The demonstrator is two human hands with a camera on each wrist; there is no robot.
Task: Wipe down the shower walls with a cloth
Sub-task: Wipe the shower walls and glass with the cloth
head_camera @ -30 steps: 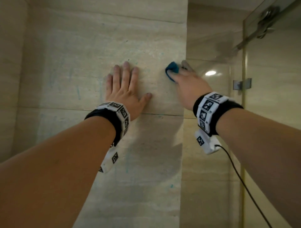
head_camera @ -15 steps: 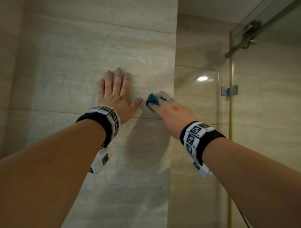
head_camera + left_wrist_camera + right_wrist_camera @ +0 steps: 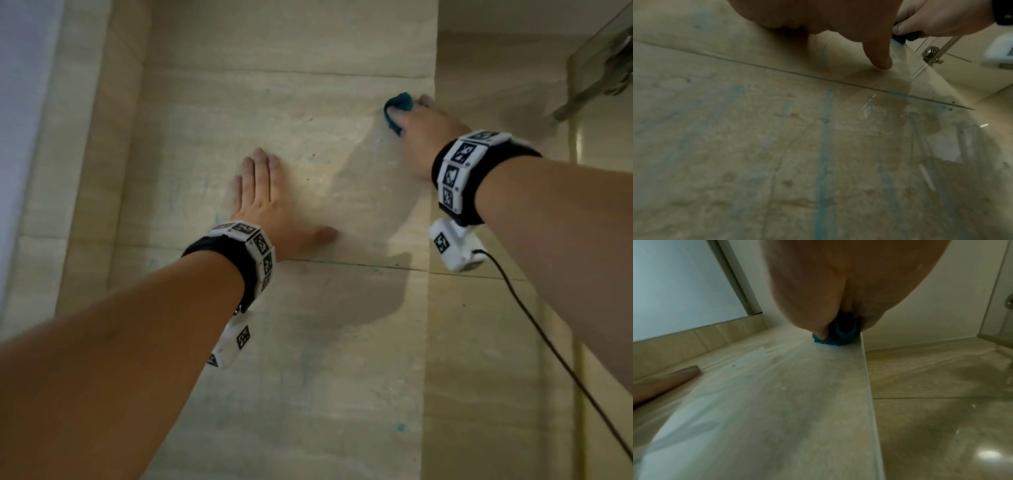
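Beige stone shower wall (image 3: 308, 342) is filling the view, faint blue streaks (image 3: 824, 146) running down it. The right hand (image 3: 421, 137) is gripping a small bunched blue cloth (image 3: 397, 106), pressing it high by the wall's outer edge. The left hand (image 3: 263, 202) is bracing flat, fingers straight. The cloth is looking soft and light, best kept wadded under the fingertips. Half a second ago it was sitting low beside the left thumb; now it is well above

Both bare forearms reach forward, each wrist wrapped in a black band with white marker tiles. The left hand (image 3: 263, 202) lies flat, fingers straight and together, thumb spread sideways. The right hand (image 3: 423, 133), raised higher, curls its fingers in a grip.
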